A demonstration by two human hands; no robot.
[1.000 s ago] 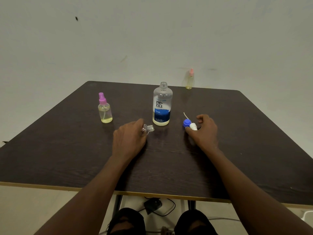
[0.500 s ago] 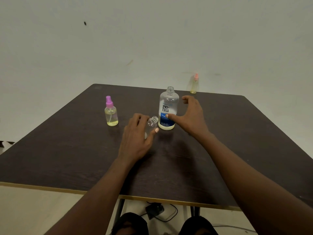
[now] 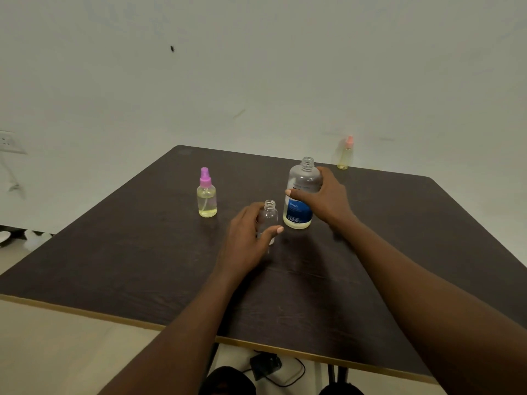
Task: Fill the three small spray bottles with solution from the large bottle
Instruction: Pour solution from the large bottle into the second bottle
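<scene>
A large clear bottle [image 3: 300, 195] with a blue label is standing uncapped, low on yellowish solution. Just beside it, an empty capless small bottle [image 3: 268, 216] is standing upright. Two capped spray bottles, purple-topped [image 3: 206, 195] and pink-topped [image 3: 345, 153], are holding yellow liquid.

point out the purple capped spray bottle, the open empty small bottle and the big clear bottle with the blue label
Purple-capped small spray bottle [image 3: 206, 202]: head view, on its yellowish body.
Empty clear small bottle [image 3: 269, 208]: head view, on its open threaded neck.
Large clear bottle with blue label [image 3: 302, 173]: head view, on its upper shoulder.
</scene>
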